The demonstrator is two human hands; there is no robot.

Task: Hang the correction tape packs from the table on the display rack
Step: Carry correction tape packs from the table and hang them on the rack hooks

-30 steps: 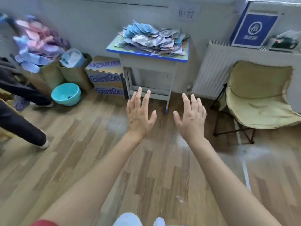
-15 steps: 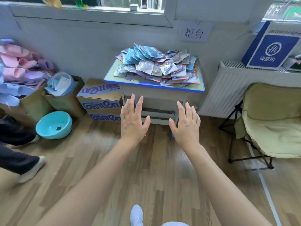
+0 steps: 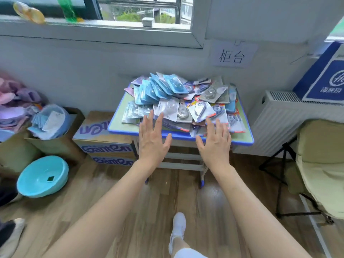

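On the floor to the left of the table [image 3: 183, 136] sit a teal basin [image 3: 41, 175] and an open cardboard box [image 3: 59, 146] stuffed with blue and white packets. They look like stock parked out of the walkway. Hard against the table's left side stand two stacked Ganten cartons [image 3: 104, 146], probably kept there as storage.

The table stands against the wall under the window. The correction tape packs [image 3: 178, 97] lie on it in a loose, overlapping heap, with blue cards at the back left and grey and red-edged ones to the right. Nothing is sorted, so I judge they were tipped out to be picked from one at a time.

The left hand [image 3: 152, 144] is held out over the table's front edge, palm down, fingers straight and spread, holding nothing. Its fingertips overlap the nearest packs in view, though contact cannot be told. The right hand [image 3: 214, 144] mirrors it over the table's front right, equally flat and empty. Hands held this wide suit gathering from the heap's near side, which I take to be the step in hand; no pack is lifted yet.

Right of the table a white radiator [image 3: 275, 123] runs along the wall with a blue printed box [image 3: 323, 79] on top, and a pale folding chair [image 3: 320, 164] stands further right. The display rack is not in view, so packs will need carrying away from the table.
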